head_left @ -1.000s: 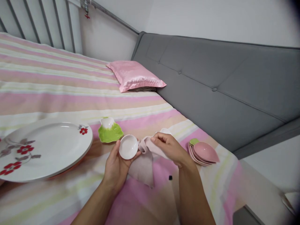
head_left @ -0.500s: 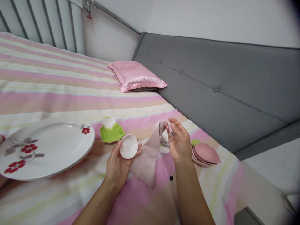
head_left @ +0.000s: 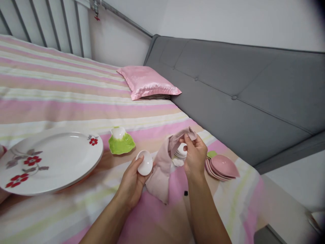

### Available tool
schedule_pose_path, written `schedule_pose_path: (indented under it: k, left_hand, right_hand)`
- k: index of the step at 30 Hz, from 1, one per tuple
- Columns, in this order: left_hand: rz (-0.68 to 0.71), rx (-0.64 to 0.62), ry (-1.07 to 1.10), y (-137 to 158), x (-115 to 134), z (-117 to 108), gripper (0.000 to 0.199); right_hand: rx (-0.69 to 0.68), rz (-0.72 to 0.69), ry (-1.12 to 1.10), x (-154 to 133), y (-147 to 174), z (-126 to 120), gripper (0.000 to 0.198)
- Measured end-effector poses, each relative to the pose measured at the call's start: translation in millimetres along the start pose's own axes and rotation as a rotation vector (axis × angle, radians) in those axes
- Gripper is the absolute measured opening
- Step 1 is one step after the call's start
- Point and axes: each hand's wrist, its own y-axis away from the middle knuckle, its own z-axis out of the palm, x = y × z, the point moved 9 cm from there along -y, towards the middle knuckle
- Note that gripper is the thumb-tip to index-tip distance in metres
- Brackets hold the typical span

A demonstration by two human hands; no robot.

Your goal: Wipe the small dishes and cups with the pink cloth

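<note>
A small white dish (head_left: 146,164) rests tilted in my left hand (head_left: 132,181), with the thumb over its rim. My right hand (head_left: 195,154) pinches the upper edge of a pale pink cloth (head_left: 162,169). The cloth hangs down between my hands, its lower end close to the fingers of my left hand. Behind the cloth and my right hand, partly hidden, stands a stack of small white dishes (head_left: 181,150). A white crumpled bit (head_left: 178,162) lies just in front of that stack.
Large white plates with red flowers (head_left: 58,159) lie at left, beside a green and white leaf-shaped dish (head_left: 122,143). Pink leaf-shaped dishes (head_left: 224,166) are stacked at right. A small black piece (head_left: 186,193) lies on the striped bedding. Beyond are a pink pillow (head_left: 149,81) and grey headboard (head_left: 228,81).
My left hand has moved slightly right and down, tilting the white dish, and its thumb has come over the rim. My right hand has shifted its hold on the cloth, whose top edge now stands higher.
</note>
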Motion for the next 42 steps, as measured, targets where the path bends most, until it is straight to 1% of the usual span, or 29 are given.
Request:
schedule_pose_path:
  k: [2,4,7,8,9,10,11,14,16,17,18,20,22,25,27,30,36,42]
  left_hand:
    - [-0.134,-0.012,-0.001,6.9,-17.4,6.5,0.023]
    - [-0.303,-0.017,-0.022,19.3,-41.5,12.1,0.025]
    - [-0.55,-0.097,-0.038,42.8,-78.0,24.2,0.03]
    - [-0.597,-0.11,-0.035,48.3,-85.3,26.4,0.032]
    - [-0.605,-0.114,-0.039,50.3,-87.7,27.4,0.032]
    - [-0.577,-0.106,-0.038,48.8,-85.4,27.1,0.031]
    - [-0.516,-0.091,-0.027,44.2,-78.2,25.9,0.029]
    - [-0.219,0.008,0.079,21.7,-36.1,13.8,0.018]
    - [-0.048,0.042,0.125,9.4,-7.6,4.8,0.019]
    - [0.02,0.034,0.144,4.9,4.0,2.2,0.021]
    - [0.046,0.028,0.154,1.4,10.4,0.1,0.022]
    - [0.061,0.033,0.172,-2.5,15.5,-4.0,0.023]
    - [0.051,0.022,0.187,-3.2,14.2,-4.1,0.022]
    - [-0.003,-0.031,0.19,-1.7,7.0,1.1,0.023]
    - [-0.055,-0.056,0.186,-0.5,1.4,3.6,0.024]
    - [-0.1,-0.072,0.177,0.4,-2.9,4.9,0.022]
    - [-0.126,-0.056,0.145,2.7,-5.5,5.1,0.021]
    - [-0.116,-0.044,0.139,1.4,-5.6,2.7,0.024]
  right_hand:
    - [0.058,-0.083,0.071,-8.1,-0.8,-6.5,0.026]
    - [0.088,-0.137,0.09,-14.7,-1.4,-10.8,0.03]
    - [0.086,-0.107,0.05,-16.2,-3.7,-14.5,0.032]
    - [0.08,-0.091,0.036,-16.1,-4.4,-15.3,0.032]
    - [0.073,-0.078,0.034,-15.9,-4.8,-15.9,0.031]
    - [0.063,-0.068,0.048,-15.6,-5.0,-16.0,0.031]
    - [0.043,-0.061,0.078,-14.7,-4.8,-14.9,0.032]
    - [-0.089,-0.047,0.23,-8.3,-1.0,-2.4,0.035]
    - [-0.21,-0.091,0.336,-6.3,5.5,12.2,0.031]
    - [-0.27,-0.135,0.38,-7.1,10.1,20.6,0.027]
    - [-0.333,-0.187,0.421,-8.8,15.8,29.8,0.023]
    - [-0.484,-0.298,0.495,-12.2,30.8,50.7,0.02]
    - [-0.645,-0.386,0.558,-12.6,48.4,70.2,0.021]
    - [-0.808,-0.439,0.619,-6.8,69.3,87.7,0.02]
    - [-0.872,-0.45,0.649,-1.1,77.7,93.2,0.019]
    - [-0.9,-0.475,0.69,5.1,82.2,95.3,0.018]
    - [-0.879,-0.518,0.758,9.8,79.8,93.7,0.016]
    - [-0.876,-0.477,0.939,21.2,76.0,91.5,0.016]
